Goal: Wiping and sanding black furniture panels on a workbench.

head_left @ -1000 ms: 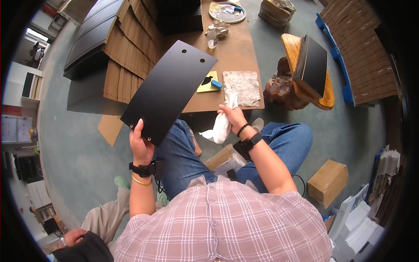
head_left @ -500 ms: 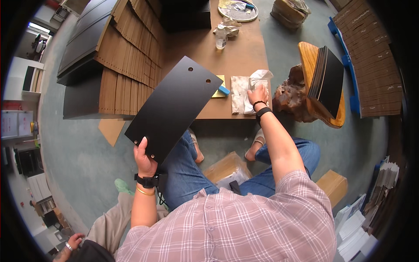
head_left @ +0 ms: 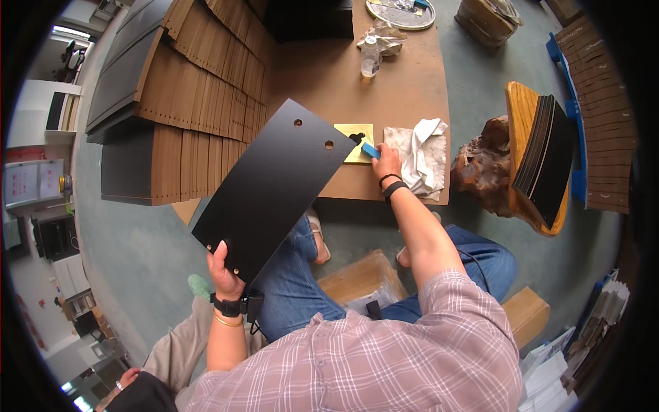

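My left hand (head_left: 225,276) is closed on the lower end of a black rectangular panel (head_left: 274,185), its thumb lying on the face. The panel is held tilted, with two holes near its far end and two small fittings near my hand. At the table's front edge, my right hand (head_left: 387,162) has its fingers closed at the near end of a small blue handle-like tool (head_left: 371,150). That tool rests over a yellow sheet (head_left: 353,156) carrying a black smear (head_left: 356,137). Right of my hand lies a crumpled white cloth (head_left: 427,154) on a stained folded cloth (head_left: 396,137).
Stacked brown-edged panels (head_left: 185,96) fill the left of the brown table (head_left: 322,75). A small clear bottle (head_left: 370,58) and crumpled plastic (head_left: 388,38) stand farther back. Black panels (head_left: 546,161) lean on a wooden stand (head_left: 516,123) to the right. Another person's leg (head_left: 182,343) shows lower left.
My right hand has left the white cloth and moved left to the blue tool. The white cloth now lies loose. My left hand still holds the panel, and the view has shifted slightly.
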Demonstrator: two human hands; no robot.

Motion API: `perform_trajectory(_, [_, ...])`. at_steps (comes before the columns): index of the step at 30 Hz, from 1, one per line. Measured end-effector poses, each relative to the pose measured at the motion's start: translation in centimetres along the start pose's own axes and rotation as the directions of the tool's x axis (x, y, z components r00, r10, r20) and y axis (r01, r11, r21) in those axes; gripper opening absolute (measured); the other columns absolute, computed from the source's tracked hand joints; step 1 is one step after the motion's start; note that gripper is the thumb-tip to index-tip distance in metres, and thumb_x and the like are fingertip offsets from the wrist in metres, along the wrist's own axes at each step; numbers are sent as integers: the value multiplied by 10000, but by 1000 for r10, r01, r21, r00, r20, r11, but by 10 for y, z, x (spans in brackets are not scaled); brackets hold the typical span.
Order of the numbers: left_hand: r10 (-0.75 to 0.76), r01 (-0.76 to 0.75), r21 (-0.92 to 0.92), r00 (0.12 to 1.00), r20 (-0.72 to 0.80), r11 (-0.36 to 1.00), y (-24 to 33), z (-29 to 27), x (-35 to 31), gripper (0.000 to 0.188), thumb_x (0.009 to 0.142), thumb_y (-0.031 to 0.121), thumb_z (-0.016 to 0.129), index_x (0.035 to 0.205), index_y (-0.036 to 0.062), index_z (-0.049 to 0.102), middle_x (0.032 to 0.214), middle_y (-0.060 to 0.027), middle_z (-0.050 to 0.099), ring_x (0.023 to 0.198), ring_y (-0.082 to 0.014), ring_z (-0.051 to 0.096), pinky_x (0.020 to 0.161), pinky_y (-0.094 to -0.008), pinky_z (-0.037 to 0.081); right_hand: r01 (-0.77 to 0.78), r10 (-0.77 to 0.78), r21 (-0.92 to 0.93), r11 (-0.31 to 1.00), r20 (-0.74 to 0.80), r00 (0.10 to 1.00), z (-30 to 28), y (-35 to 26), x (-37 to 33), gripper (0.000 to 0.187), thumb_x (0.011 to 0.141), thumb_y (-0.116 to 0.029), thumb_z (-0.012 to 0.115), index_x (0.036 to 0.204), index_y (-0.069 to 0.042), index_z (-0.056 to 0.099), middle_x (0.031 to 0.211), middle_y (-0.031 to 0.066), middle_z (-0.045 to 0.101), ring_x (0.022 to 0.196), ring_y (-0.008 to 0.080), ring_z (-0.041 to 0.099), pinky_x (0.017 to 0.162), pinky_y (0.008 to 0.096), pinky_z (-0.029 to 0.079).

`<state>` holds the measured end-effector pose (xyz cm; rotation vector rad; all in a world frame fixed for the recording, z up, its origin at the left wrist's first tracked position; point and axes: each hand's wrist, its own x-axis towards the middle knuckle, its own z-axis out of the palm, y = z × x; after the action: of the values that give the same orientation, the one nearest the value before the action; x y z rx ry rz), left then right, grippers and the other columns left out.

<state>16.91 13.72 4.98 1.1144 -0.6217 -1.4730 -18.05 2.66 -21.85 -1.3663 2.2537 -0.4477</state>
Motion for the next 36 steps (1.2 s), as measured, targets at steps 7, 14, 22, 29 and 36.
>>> perform_trajectory(7, [12, -12, -18, 1000, -12, 1000, 1, 0, 1, 298, 925, 159, 489, 1187, 16, 502, 1060, -87, 620, 933, -193, 632, 792, -317, 534, -246, -142, 969, 16, 245, 959, -76, -20, -29, 309, 811, -21, 597, 1108, -31, 514, 1051, 117, 595, 974, 232, 614, 861, 367, 508])
perform_trajectory(14, [21, -20, -49, 1000, 16, 999, 1, -3, -4, 307, 926, 183, 506, 1179, 7, 511, 1078, -85, 616, 953, -187, 625, 824, -306, 518, -283, -369, 893, -350, 147, 918, -183, -54, -98, 337, 815, -92, 580, 1142, -68, 502, 1082, 121, 581, 963, 243, 605, 834, 379, 503])
perform_trajectory(22, [34, -60, 114, 975, 222, 992, 7, 29, -36, 287, 901, 129, 539, 1146, -20, 552, 1070, -68, 615, 939, -146, 600, 837, -272, 475, -116, -418, 964, -237, 7, 908, -271, -103, -196, 422, 823, -54, 587, 1229, -30, 474, 1080, 110, 580, 946, 184, 577, 809, 301, 459])
perform_trajectory(29, [5, -140, 338, 928, 372, 931, 17, 62, -90, 221, 913, 178, 554, 1019, -15, 575, 869, -15, 601, 784, -83, 538, 708, -241, 456, 173, -411, 976, 132, -105, 906, -293, -157, -266, 447, 769, 53, 687, 1179, 5, 515, 1027, 63, 600, 956, 112, 573, 850, 243, 471])
perform_trajectory(36, [31, -217, 401, 907, 420, 890, 13, 66, -121, 225, 910, 195, 577, 995, -14, 583, 770, -31, 634, 686, -80, 572, 594, -237, 466, 476, -523, 833, 281, -282, 804, -278, -212, -299, 353, 742, 13, 715, 1074, 7, 597, 941, 48, 612, 795, 92, 618, 691, 212, 509])
